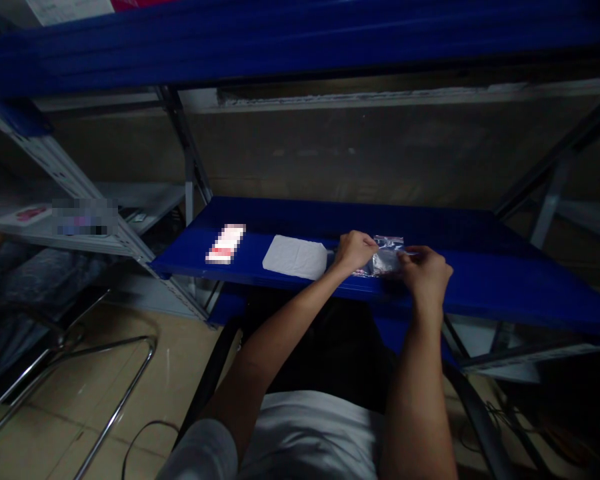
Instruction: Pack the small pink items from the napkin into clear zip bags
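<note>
Between my two hands is a small clear plastic bag (387, 259), shiny, with something pinkish showing low in it that I cannot make out. My left hand (356, 251) pinches the bag's left side near the top. On the opposite side, my right hand (427, 273) has thumb and fingers closed on the bag's edge. A white folded cloth or paper sheet (295, 257) lies flat on the blue shelf, left of my left hand. Farther left is a bright blurred-out rectangle (226, 244), perhaps a lit screen.
The blue shelf (490, 280) runs across in front of me, with another blue beam (300, 47) overhead. Slanting metal posts (75, 177) stand at the left. A chrome chair frame (125, 380) is on the tiled floor, and a grey shelf (165, 198) holds several items.
</note>
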`<control>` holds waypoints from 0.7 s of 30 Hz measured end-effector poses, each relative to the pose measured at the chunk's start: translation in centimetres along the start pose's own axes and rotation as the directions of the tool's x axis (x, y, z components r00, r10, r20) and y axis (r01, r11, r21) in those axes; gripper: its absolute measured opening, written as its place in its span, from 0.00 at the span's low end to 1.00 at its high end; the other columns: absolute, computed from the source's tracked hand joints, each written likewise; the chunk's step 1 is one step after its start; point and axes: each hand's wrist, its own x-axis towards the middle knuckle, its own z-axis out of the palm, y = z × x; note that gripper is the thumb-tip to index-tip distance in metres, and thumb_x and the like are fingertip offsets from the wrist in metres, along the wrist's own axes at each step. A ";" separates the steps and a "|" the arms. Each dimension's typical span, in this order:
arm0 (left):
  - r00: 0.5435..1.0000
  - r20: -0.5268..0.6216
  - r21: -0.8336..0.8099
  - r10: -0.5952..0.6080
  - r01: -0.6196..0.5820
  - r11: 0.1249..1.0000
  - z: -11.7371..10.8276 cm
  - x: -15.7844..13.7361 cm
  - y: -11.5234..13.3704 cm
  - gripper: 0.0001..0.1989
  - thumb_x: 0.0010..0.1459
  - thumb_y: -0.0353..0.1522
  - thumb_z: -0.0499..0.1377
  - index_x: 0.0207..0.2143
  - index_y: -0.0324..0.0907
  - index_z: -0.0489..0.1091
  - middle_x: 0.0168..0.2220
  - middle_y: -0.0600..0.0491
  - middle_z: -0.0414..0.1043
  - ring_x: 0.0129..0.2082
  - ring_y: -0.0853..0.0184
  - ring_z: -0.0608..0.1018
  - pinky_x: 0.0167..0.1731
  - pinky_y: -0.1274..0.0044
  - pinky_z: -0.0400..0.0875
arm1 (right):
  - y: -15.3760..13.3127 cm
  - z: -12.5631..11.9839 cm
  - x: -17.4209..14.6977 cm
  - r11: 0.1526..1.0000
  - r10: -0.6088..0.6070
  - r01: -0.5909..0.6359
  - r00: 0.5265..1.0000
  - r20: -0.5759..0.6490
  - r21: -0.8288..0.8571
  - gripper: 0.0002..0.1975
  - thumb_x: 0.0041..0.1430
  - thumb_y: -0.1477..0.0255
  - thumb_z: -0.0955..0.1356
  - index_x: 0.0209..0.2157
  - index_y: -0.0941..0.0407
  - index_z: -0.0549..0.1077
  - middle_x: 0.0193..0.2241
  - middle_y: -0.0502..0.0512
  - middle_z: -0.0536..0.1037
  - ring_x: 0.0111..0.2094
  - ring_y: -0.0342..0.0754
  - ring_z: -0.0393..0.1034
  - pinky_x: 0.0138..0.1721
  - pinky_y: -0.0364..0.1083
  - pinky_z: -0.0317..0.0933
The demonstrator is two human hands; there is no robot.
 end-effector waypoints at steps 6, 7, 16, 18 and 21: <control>0.997 -0.053 0.196 0.062 -0.051 0.979 -0.2 -0.6 0.0 0.14 0.55 0.34 0.70 0.44 0.41 0.77 0.38 0.45 0.80 0.43 0.57 0.82 0.48 0.69 0.74 | -1.6 0.3 -1.4 0.993 -0.014 0.017 1.000 0.025 -0.118 0.15 0.62 0.66 0.67 0.46 0.58 0.79 0.41 0.68 0.80 0.44 0.62 0.74 0.45 0.57 0.66; 0.996 -0.063 0.207 0.069 -0.055 0.977 -0.4 -0.8 0.1 0.17 0.56 0.36 0.69 0.47 0.42 0.75 0.39 0.45 0.80 0.44 0.57 0.81 0.48 0.69 0.74 | -1.7 0.4 -1.6 0.991 -0.032 0.034 0.999 0.015 -0.126 0.16 0.62 0.66 0.66 0.46 0.59 0.79 0.42 0.70 0.79 0.45 0.63 0.73 0.45 0.58 0.66; 0.972 -0.132 0.453 0.193 -0.114 0.884 -10.7 -5.1 -2.3 0.10 0.66 0.34 0.58 0.46 0.43 0.77 0.35 0.50 0.77 0.40 0.62 0.79 0.47 0.73 0.71 | -5.5 -0.4 -2.4 0.964 -0.261 0.262 0.965 0.039 -0.039 0.15 0.64 0.66 0.66 0.44 0.58 0.80 0.40 0.66 0.82 0.41 0.59 0.75 0.46 0.54 0.65; 0.973 -0.165 0.578 0.160 -0.036 0.816 -14.1 -7.3 -3.9 0.11 0.67 0.33 0.57 0.46 0.42 0.78 0.36 0.48 0.77 0.40 0.61 0.78 0.47 0.71 0.71 | -7.5 0.4 -3.4 0.927 -0.375 0.371 0.898 0.231 0.065 0.12 0.65 0.67 0.67 0.43 0.56 0.81 0.38 0.61 0.84 0.38 0.56 0.77 0.43 0.50 0.66; 0.971 -0.188 0.721 0.150 0.033 0.692 -17.2 -10.1 -6.4 0.12 0.67 0.33 0.57 0.45 0.41 0.79 0.40 0.45 0.77 0.44 0.57 0.76 0.52 0.67 0.69 | -10.5 2.6 -5.8 0.851 -0.513 0.497 0.716 0.474 0.169 0.11 0.65 0.71 0.67 0.44 0.54 0.82 0.41 0.59 0.85 0.42 0.55 0.79 0.44 0.48 0.66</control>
